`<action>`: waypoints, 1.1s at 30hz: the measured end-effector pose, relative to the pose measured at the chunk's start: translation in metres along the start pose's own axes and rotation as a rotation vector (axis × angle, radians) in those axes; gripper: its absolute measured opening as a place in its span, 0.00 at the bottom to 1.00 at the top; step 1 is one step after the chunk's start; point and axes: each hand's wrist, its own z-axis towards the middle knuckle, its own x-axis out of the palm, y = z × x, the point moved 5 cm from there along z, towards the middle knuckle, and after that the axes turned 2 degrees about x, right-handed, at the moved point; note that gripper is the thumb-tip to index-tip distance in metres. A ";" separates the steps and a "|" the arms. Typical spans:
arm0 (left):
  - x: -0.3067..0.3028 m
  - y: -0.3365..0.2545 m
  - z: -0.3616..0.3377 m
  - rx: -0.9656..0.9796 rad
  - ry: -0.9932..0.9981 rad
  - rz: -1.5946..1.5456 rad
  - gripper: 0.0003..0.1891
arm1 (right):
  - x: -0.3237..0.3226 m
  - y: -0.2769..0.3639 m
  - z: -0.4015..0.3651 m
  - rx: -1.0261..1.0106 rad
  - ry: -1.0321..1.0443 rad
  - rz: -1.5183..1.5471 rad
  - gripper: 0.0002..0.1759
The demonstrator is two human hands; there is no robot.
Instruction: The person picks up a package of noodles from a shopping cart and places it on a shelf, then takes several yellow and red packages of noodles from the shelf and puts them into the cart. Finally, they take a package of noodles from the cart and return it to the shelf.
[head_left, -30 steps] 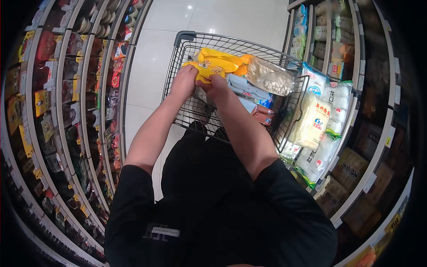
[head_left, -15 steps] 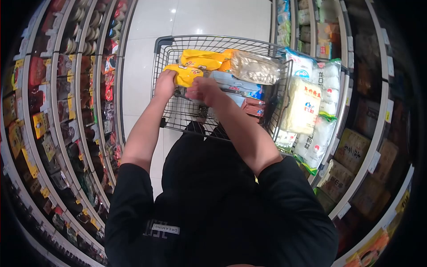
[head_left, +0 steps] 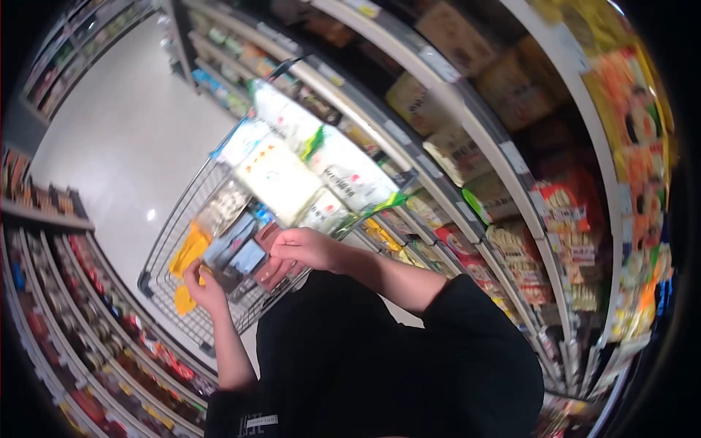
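Observation:
A wire shopping cart (head_left: 159, 239) stands tilted across the view in front of me. My left hand (head_left: 207, 288) is at its lower left side, fingers bent round the edge of a yellow bag (head_left: 191, 248). Over the reddish-brown packs (head_left: 269, 238) hovers my right hand (head_left: 305, 250), its fingers loosely bent and apart. Between the hands lie grey-blue packs (head_left: 232, 241). Beyond them is a clear bag of pale pieces (head_left: 223, 208). Large white packs, including a pale noodle pack (head_left: 277, 179) and a green-edged pack (head_left: 358, 175), rest at the cart's right end.
Tall shelves with packaged food (head_left: 504, 255) run close along the right side of the cart. Shelves of small red packs (head_left: 157, 347) line the lower left. Pale tiled floor (head_left: 120, 139) stretches ahead at the upper left.
My view and the cart have turned, so the cart now slants and the right shelves fill more of the view. My right hand has moved from the yellow bags to the reddish-brown packs.

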 end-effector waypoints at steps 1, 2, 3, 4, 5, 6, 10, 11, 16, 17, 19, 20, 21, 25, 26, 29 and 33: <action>0.016 -0.039 0.007 0.090 0.049 -0.029 0.11 | -0.021 0.015 -0.026 -0.074 -0.076 -0.016 0.13; 0.027 -0.079 0.011 0.180 0.089 -0.052 0.11 | -0.041 0.027 -0.052 -0.147 -0.142 -0.034 0.13; 0.044 -0.130 0.015 0.381 0.134 0.033 0.10 | -0.065 0.038 -0.079 -0.282 -0.243 -0.029 0.12; 0.064 -0.171 0.017 0.481 0.202 -0.014 0.11 | -0.089 0.049 -0.108 -0.417 -0.338 -0.026 0.12; 0.083 -0.209 0.017 0.579 0.268 -0.056 0.11 | -0.110 0.066 -0.143 -0.509 -0.486 -0.002 0.11; 0.101 -0.241 0.014 0.675 0.334 -0.094 0.12 | -0.129 0.079 -0.176 -0.595 -0.632 0.027 0.11; 0.162 -0.337 -0.002 0.966 0.475 -0.206 0.14 | -0.200 0.103 -0.263 -0.810 -0.996 0.108 0.09; 0.182 -0.367 -0.009 1.009 0.543 -0.264 0.15 | -0.225 0.109 -0.287 -0.885 -1.121 0.100 0.09; 0.250 -0.495 -0.056 1.289 0.545 -0.312 0.20 | -0.333 0.122 -0.365 -0.382 -1.646 -0.150 0.30; 0.260 -0.517 -0.065 1.354 0.447 -0.293 0.21 | -0.371 0.121 -0.362 -0.342 -1.631 -0.233 0.37; 0.298 -0.559 -0.077 1.367 0.505 -0.318 0.24 | -0.445 0.120 -0.358 -0.267 -1.599 -0.399 0.50; 0.317 -0.577 -0.084 1.343 0.550 -0.345 0.26 | -0.461 0.120 -0.354 -0.438 -1.613 -0.445 0.51; 0.333 -0.589 -0.090 1.318 0.562 -0.348 0.25 | -0.475 0.120 -0.350 -0.605 -1.612 -0.500 0.51; 0.393 -0.617 -0.100 1.142 0.741 -0.166 0.23 | -0.491 0.127 -0.344 -0.559 -1.520 -0.312 0.52; 0.407 -0.620 -0.101 1.073 0.814 -0.072 0.22 | -0.481 0.127 -0.348 -0.556 -1.392 -0.188 0.52; 0.439 -0.628 -0.101 1.075 0.799 0.055 0.18 | -0.449 0.137 -0.360 -0.559 -1.228 -0.098 0.49; 0.453 -0.638 -0.099 0.862 0.933 0.062 0.19 | -0.455 0.127 -0.360 -0.468 -1.322 -0.186 0.44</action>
